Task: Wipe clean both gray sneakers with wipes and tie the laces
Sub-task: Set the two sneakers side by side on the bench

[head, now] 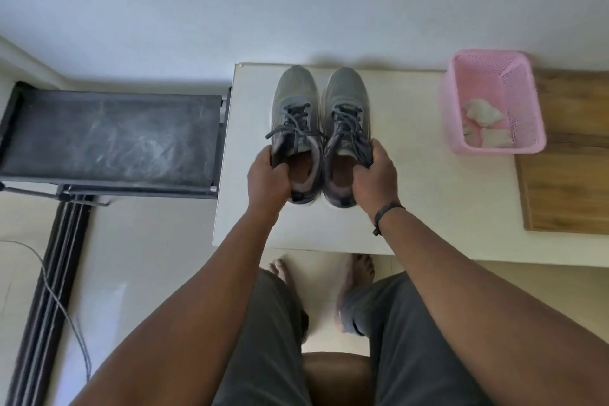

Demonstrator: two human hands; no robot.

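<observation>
Two gray sneakers stand side by side on the white table, toes pointing away from me. My left hand grips the collar of the left sneaker at its outer side. My right hand grips the collar of the right sneaker at its outer side. Dark laces run up both shoes, their ends lying loose over the tongues. Crumpled white wipes lie inside a pink basket at the table's right.
A wooden board covers the table's far right end. A dark dusty rack stands to the left of the table, with a thin cable on the floor below. My bare feet and a brown stool are under me.
</observation>
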